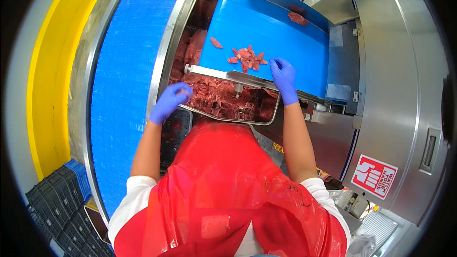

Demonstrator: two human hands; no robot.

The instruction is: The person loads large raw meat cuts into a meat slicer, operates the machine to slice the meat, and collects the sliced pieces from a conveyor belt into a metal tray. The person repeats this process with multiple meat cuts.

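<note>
Both my hands wear purple-blue gloves. My left hand hangs over the near left rim of a deep steel tub, its fingers loosely bent and apart, with nothing visible in them. Raw red meat fills much of the tub. My right hand is at the near edge of a blue conveyor belt, fingers curled together; whatever they may hold is hidden. Just left of it, a small cluster of meat pieces lies on the belt. One separate meat piece is near the belt's left end.
A larger meat piece rests by the belt's far side guard. Left of the tub runs a wide blue belt beside a yellow barrier. Steel machine panels stand at right. Dark crates are stacked at lower left.
</note>
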